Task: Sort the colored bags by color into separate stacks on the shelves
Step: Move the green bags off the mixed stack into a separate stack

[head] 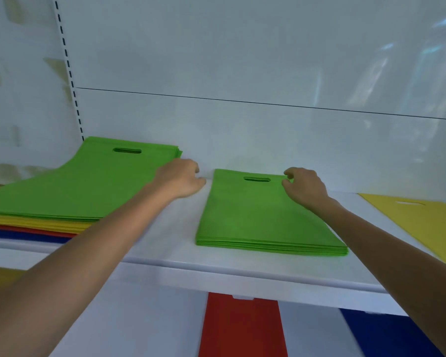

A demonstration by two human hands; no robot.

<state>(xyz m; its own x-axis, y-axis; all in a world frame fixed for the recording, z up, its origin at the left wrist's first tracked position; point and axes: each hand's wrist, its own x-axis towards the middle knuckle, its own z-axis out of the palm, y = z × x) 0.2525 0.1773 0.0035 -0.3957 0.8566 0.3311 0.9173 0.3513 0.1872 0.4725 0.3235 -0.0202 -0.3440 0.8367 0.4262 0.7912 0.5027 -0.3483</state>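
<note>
The green stack point(265, 215) lies flat on the shelf point(165, 246). The left hand point(180, 177) is loosely curled and holds nothing, just left of the stack. The right hand point(303, 186) curls at its far right corner, probably to line the bags up. I cannot tell if it pinches.

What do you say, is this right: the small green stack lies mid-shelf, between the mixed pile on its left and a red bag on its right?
Not quite. The bag on its right is yellow, not red, as the head view shows. The rest holds: the green stack lies mid-shelf, between the mixed pile and that bag.
</note>
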